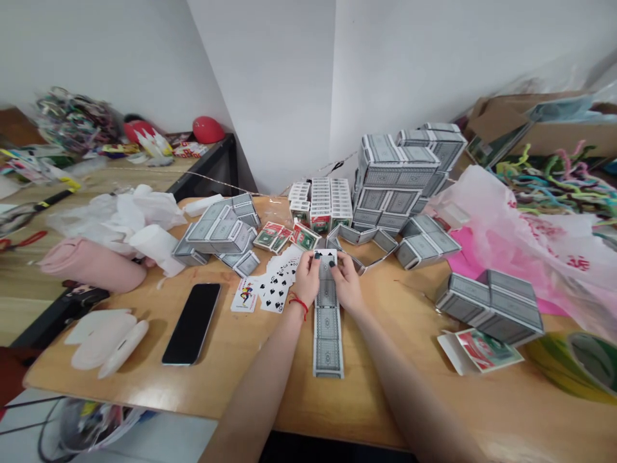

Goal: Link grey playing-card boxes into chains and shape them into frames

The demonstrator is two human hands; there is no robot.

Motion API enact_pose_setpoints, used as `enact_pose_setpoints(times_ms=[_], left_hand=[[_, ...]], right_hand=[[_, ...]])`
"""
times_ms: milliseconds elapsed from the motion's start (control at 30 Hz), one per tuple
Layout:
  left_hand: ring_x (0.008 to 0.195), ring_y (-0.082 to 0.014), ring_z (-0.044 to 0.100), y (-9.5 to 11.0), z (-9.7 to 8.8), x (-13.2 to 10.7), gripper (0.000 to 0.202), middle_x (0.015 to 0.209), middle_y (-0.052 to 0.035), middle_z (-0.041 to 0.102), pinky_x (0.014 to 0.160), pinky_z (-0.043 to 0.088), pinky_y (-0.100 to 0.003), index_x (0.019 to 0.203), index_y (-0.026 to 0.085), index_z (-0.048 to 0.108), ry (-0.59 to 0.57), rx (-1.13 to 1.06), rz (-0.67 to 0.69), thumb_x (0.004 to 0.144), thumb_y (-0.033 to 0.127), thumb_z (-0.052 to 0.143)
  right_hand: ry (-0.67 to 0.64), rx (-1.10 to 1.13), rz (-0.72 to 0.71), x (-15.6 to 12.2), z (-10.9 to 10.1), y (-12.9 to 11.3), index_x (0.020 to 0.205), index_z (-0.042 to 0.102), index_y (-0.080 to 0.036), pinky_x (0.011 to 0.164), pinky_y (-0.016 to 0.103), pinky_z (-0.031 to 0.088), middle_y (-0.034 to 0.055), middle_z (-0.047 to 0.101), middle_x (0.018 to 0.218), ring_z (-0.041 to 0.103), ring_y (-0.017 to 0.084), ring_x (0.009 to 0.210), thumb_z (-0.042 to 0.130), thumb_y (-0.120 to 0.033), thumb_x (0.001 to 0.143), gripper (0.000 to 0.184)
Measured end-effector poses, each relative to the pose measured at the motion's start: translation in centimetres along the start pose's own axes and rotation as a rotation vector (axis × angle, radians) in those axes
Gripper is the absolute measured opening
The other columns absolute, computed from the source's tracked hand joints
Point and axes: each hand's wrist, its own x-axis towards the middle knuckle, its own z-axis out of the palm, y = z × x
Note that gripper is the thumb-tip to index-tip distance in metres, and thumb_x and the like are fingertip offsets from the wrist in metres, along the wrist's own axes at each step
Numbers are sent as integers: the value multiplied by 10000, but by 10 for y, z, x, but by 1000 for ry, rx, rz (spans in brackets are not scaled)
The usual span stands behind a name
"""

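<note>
A strip of grey-backed playing cards (328, 341) lies lengthwise on the table before me, joined end to end. At its far end my left hand (307, 278) grips the left edge, thumb on top. Opposite it my right hand (348, 283) pinches the right edge the same way. Between the thumbs a card's white face edge with black spade marks (326, 253) shows beyond the grey back. Loose face-up spade cards (277, 286) and a joker card (245, 296) lie left of my left hand. Fingers under the strip are hidden.
Grey card-built blocks stand as a tall stack (390, 173), at left (219, 228) and at right (491, 305). Card boxes (321, 199) sit at the back. A phone (191, 325), pink roll (91, 265), opened card box (482, 352) and yellow tape roll (554, 366) surround the work area.
</note>
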Motion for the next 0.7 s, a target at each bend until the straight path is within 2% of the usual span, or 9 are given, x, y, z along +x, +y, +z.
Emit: enact_pose_setpoints(times_ms=[100, 267, 400, 600, 700], left_hand=[[765, -130, 501, -1, 4, 0, 123, 803, -11, 548, 711, 399, -244, 831, 177, 523, 45, 7, 6, 843, 272, 445], [663, -112, 457, 4, 10, -1, 130, 708, 9, 497, 618, 371, -221, 746, 174, 494, 59, 3, 5, 828, 268, 457], [623, -107, 439, 7, 12, -2, 134, 687, 12, 488, 575, 357, -213, 729, 175, 481, 80, 24, 30, 829, 259, 449], [670, -119, 475, 6, 11, -2, 133, 716, -1, 516, 622, 382, -223, 743, 178, 488, 111, 35, 70, 837, 259, 441], [663, -121, 475, 5, 12, -3, 136, 708, 1, 512, 613, 381, -226, 754, 179, 490, 98, 47, 75, 844, 264, 433]], right_hand=[[91, -86, -84, -1, 4, 1, 948, 495, -219, 712, 292, 394, 9, 546, 824, 499, 157, 735, 457, -345, 802, 197], [164, -126, -95, -3, 7, -2, 891, 485, -206, 714, 286, 384, 10, 518, 815, 471, 154, 741, 422, -370, 828, 187], [167, -121, -99, -4, 8, -3, 887, 487, -203, 734, 285, 379, 10, 511, 828, 463, 153, 760, 420, -361, 831, 181], [147, -100, -96, -5, 10, -5, 912, 493, -205, 744, 281, 373, 10, 513, 836, 464, 152, 771, 420, -351, 828, 183], [165, -76, -71, -4, 9, -8, 864, 501, -206, 742, 272, 368, 0, 519, 813, 463, 149, 768, 439, -335, 797, 158]])
